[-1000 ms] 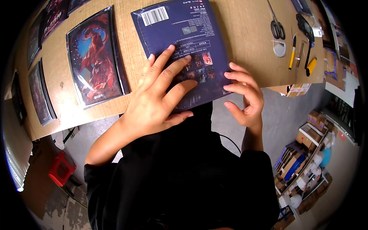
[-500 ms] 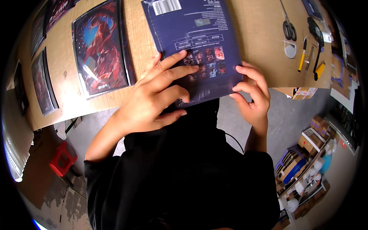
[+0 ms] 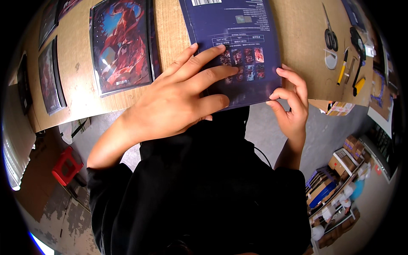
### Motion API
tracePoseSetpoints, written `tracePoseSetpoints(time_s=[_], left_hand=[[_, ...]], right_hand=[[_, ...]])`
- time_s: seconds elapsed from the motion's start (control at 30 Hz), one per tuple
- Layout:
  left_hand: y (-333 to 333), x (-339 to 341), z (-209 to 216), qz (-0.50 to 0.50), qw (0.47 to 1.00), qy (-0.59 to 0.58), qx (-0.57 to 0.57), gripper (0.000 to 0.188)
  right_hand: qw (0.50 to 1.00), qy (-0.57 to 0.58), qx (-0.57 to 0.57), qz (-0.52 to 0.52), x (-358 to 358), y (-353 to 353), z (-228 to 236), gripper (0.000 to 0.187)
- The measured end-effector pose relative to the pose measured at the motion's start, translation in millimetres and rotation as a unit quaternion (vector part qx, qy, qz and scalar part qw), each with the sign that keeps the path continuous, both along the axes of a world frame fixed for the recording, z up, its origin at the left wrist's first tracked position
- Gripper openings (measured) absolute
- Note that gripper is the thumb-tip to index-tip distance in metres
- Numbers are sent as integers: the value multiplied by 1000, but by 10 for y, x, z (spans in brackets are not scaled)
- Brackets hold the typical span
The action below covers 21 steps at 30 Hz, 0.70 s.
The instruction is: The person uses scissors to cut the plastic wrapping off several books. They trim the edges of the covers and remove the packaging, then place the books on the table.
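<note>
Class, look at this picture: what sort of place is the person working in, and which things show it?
Probably a packing workshop or stockroom: a cardboard-covered table with scissors, sleeved art prints laid out, and shelves of boxes nearby.

Scissors, yellow pen, red stool, sleeved poster.

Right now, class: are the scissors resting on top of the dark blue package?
No: the scissors lie on the bare cardboard table, well to the right of the dark blue package.
</note>
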State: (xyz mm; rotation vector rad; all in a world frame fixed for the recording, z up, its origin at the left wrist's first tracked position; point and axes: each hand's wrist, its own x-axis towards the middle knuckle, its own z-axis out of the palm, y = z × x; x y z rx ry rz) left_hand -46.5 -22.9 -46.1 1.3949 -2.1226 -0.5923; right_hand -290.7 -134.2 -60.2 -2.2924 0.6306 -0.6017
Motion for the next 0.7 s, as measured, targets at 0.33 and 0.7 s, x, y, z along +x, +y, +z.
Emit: tracePoseSetpoints(time_s=[0.33,0.7], left_hand=[[-69,13,7,-43,997,-37,-45,20],[-318,-144,-123,-86,989,-46,-109,27]], right_hand=[[998,-30,52,-18,-42,-29,-74,21],[1000,0,-17,-24,-65,-326,54,27]])
